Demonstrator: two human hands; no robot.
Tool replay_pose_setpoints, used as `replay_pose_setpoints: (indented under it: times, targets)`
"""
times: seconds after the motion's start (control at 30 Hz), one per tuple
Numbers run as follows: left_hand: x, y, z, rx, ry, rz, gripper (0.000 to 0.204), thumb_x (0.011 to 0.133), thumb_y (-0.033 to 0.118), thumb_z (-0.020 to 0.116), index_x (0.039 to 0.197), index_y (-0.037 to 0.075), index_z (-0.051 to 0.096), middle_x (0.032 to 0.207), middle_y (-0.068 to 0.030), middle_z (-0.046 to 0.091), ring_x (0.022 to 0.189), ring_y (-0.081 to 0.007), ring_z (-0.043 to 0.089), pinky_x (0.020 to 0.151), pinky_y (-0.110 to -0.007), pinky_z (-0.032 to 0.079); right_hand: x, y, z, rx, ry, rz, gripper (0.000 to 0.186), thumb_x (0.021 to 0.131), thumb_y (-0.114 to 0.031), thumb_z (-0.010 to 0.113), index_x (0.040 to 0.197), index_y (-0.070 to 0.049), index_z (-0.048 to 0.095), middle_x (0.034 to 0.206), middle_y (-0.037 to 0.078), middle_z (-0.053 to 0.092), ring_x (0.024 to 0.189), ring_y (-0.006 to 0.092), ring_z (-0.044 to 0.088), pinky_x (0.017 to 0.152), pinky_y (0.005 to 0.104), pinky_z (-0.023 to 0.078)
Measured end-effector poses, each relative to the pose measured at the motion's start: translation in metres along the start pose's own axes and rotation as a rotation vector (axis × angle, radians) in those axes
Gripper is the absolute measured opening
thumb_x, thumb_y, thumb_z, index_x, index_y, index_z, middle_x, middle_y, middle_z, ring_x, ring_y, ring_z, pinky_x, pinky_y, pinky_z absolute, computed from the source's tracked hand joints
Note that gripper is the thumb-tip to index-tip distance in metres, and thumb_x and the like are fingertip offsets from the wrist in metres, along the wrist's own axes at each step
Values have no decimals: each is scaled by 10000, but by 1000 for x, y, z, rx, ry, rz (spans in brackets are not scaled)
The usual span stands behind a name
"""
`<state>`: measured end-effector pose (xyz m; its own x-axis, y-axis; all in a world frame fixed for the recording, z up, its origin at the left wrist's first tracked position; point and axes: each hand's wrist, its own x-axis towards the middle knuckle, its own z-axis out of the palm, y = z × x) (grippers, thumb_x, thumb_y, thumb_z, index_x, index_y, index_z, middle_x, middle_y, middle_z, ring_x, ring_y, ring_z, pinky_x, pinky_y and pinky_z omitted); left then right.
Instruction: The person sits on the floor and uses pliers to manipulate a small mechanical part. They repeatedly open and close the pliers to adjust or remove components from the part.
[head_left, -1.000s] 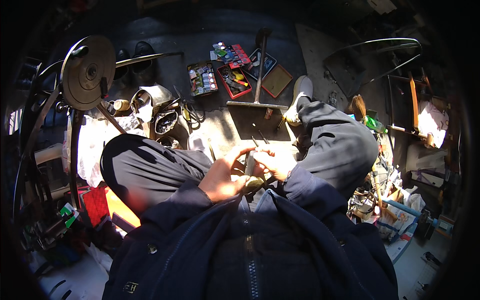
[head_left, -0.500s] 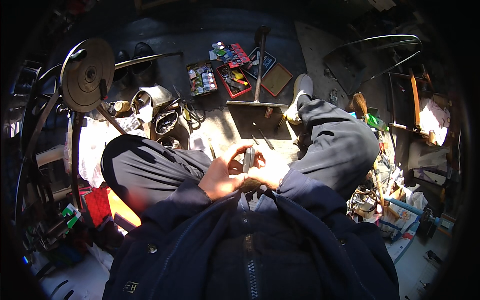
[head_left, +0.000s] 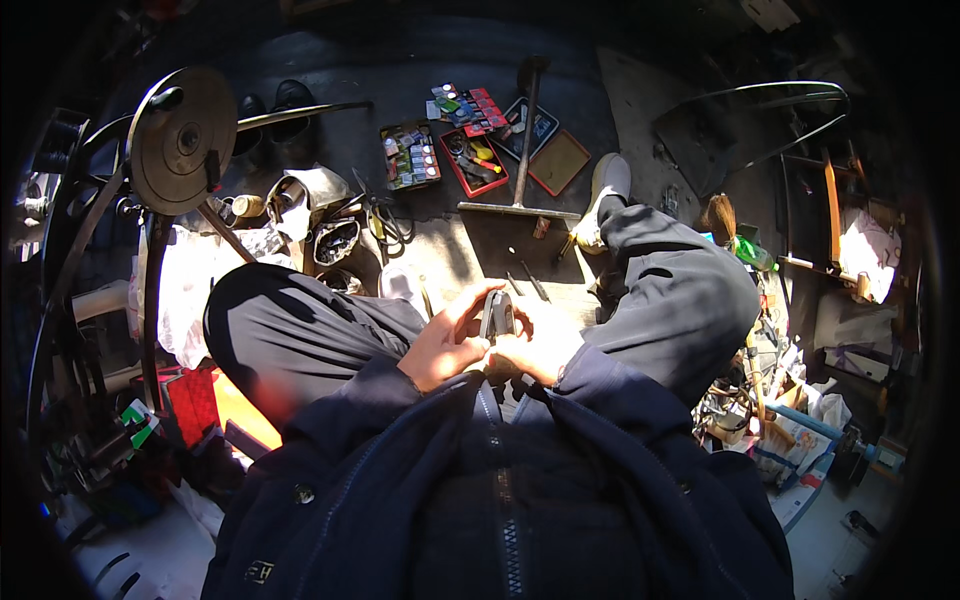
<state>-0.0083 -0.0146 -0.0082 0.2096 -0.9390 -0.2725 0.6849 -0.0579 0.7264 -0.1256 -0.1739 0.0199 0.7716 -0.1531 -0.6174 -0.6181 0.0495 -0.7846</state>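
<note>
In my lap, between my bent legs, my left hand [head_left: 447,345] and my right hand [head_left: 537,343] are closed around a small dark oblong object [head_left: 499,314], whose lower part they hide. It looks smooth, with a rounded top; what it is I cannot tell. Just beyond my fingers, two thin dark tools [head_left: 532,280] lie on the sunlit floor. A metal T-shaped stand [head_left: 518,206] lies farther off, beside red-rimmed boxes of small parts [head_left: 480,181] and a box of small packets [head_left: 407,157].
A round metal disc on a frame [head_left: 172,166] rises at the left. Bags and clutter [head_left: 190,300] crowd beside my left knee. At the right are a brush [head_left: 720,215], a green bottle [head_left: 752,252], a wire loop [head_left: 843,110], a wooden frame [head_left: 830,200] and piled odds and ends [head_left: 730,410].
My right fingers have moved from the top of the dark object down around its side, and the object has turned, showing more of its rounded top.
</note>
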Motion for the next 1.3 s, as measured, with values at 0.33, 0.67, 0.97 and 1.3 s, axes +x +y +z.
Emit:
replay_pose_setpoints:
  times: [0.33, 0.67, 0.97, 1.3]
  targets:
    - [1, -7, -12, -34, 107, -141, 514, 982, 9, 531, 1487, 16, 437, 1199, -82, 616, 941, -125, 633, 781, -275, 536, -1, -8, 1, -299, 134, -204, 393, 824, -226, 740, 1139, -6, 658, 983, 114, 705, 890, 189, 670, 771, 329, 538]
    - [1, -7, -20, -142, 111, -196, 405, 1009, 66, 547, 1412, 31, 546, 1010, -88, 681, 881, -165, 701, 624, -307, 599, 5, 22, -11, 20, 42, -22, 469, 888, -264, 767, 1249, -4, 616, 1020, 121, 713, 870, 206, 691, 771, 340, 564]
    - [1, -3, -14, -129, 227, -245, 359, 984, 100, 566, 1326, 18, 634, 844, -56, 657, 688, -118, 638, 618, -289, 579, 12, 22, -13, 372, 152, -108, 454, 834, -1, 810, 1183, -38, 523, 1041, 97, 678, 896, 138, 669, 772, 284, 570]
    - [3, -5, -9, 25, 230, -198, 315, 1005, 113, 629, 1299, 10, 586, 893, -47, 669, 583, -89, 579, 591, -235, 488, 15, 18, -7, 395, 184, -166, 594, 883, -26, 741, 1417, -28, 481, 1085, 92, 671, 871, 126, 665, 679, 258, 549]
